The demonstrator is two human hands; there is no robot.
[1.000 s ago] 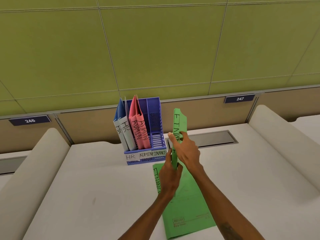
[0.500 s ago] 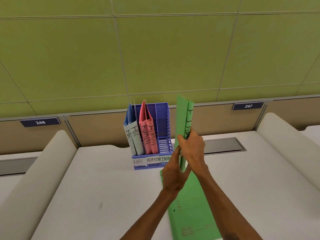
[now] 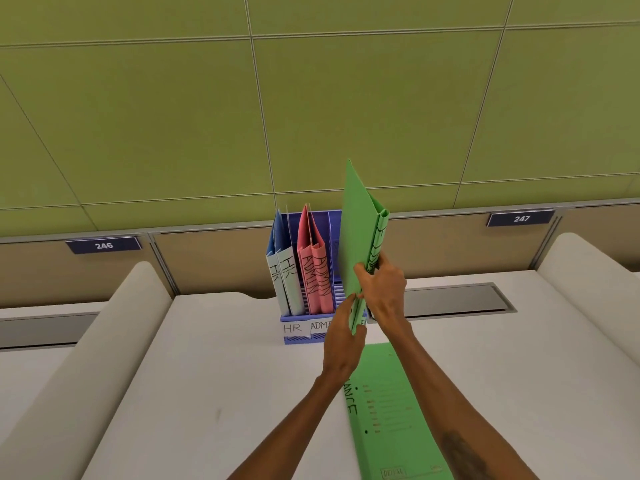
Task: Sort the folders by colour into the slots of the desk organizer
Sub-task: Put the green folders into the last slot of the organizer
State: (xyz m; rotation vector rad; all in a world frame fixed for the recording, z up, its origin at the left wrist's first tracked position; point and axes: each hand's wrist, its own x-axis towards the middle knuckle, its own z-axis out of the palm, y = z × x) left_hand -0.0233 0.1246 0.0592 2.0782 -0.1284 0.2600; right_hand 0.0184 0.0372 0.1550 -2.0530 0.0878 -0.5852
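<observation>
Across the back of the scene, a green panelled wall (image 3: pixel 173 116) is seen above a tan strip on which number plates 246 (image 3: pixel 104 245) and 247 (image 3: pixel 521 218) are fixed. A white desk (image 3: pixel 207 375) is bounded by a rounded beige divider on the left (image 3: pixel 86 358) and another on the right (image 3: pixel 588 278), and a grey cable tray (image 3: pixel 457 301) is recessed along its far edge. A blue organizer (image 3: pixel 301 339) is stood at the far middle of the desk, with labels HR and ADMIN readable on its front; a third label is hidden. Blue folders (image 3: pixel 285 271) are filed in the left slot and pink folders (image 3: pixel 313 271) in the middle slot.

An upright folder (image 3: pixel 356 237), green, is held on edge in front of the right slot, tilted slightly left, its lower end just before the organizer's front. Its spine is clasped by the curled fingers of the right hand (image 3: pixel 384 292), thumb on the near face. Its bottom edge is pinched by the left hand (image 3: pixel 341 344), directly below the right. A flat folder (image 3: pixel 391 410), also green, is laid on the desk beneath the forearms, near the front edge.
</observation>
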